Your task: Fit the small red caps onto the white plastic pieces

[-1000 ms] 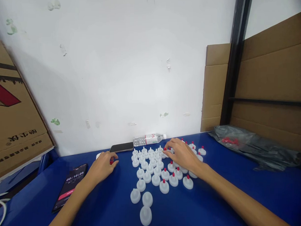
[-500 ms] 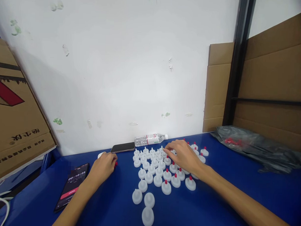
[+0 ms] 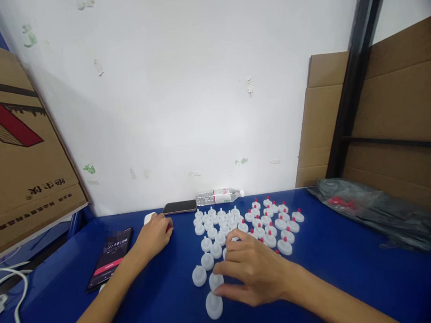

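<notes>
Right hand (image 3: pixel 254 274) pinching white cap (image 3: pixel 214 280), left hand (image 3: pixel 155 235) closed on red cap (image 3: pixel 169 229)

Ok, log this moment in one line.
left hand: by red piece | right hand: at plain cap | red-tipped caps: grouped behind | table: blue

A single head-worn camera looks forward and down over the blue worktop (image 3: pixel 339 264) toward the white wall (image 3: pixel 189 108) at its far edge, with the left hand (image 3: pixel 155 235) and right hand (image 3: pixel 259 272) close below.
</notes>
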Demonstrator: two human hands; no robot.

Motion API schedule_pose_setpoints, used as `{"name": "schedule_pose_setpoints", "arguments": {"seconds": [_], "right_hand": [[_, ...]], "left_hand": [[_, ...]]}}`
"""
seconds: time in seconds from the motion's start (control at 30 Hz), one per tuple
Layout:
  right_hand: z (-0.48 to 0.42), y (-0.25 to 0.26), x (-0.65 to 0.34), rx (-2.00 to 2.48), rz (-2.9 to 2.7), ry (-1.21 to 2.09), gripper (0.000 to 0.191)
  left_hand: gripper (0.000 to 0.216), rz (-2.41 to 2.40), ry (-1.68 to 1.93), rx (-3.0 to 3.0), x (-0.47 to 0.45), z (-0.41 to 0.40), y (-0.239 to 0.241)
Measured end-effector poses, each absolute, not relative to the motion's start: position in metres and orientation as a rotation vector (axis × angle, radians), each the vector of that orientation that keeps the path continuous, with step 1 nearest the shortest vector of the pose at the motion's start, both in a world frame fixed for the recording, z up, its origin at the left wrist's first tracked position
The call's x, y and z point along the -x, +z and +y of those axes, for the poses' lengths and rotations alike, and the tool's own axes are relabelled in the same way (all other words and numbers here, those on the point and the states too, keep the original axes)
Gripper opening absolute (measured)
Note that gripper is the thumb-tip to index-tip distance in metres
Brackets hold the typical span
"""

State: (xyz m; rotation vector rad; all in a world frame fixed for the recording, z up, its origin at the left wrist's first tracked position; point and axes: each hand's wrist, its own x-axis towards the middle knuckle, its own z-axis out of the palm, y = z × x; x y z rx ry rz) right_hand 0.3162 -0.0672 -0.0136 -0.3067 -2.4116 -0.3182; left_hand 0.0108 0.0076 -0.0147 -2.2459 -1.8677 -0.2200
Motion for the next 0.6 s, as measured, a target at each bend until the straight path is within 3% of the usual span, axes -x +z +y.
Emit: {"name": "schedule_pose_setpoints", "arguments": {"seconds": [0.37,0.6], "right_hand": [[-0.075,-0.033,-0.303,0.334,-2.57,-0.243,0.032],[-0.082,-0.034,-0.302,0.399,-2.607,0.135,0.023]], "left_hand": [[0.023,-1.786,-0.226,2.297,-0.008,0.014,-0.021],[0.028,-1.755,-0.355,2.327,-0.015,0.007,-0.011]]}}
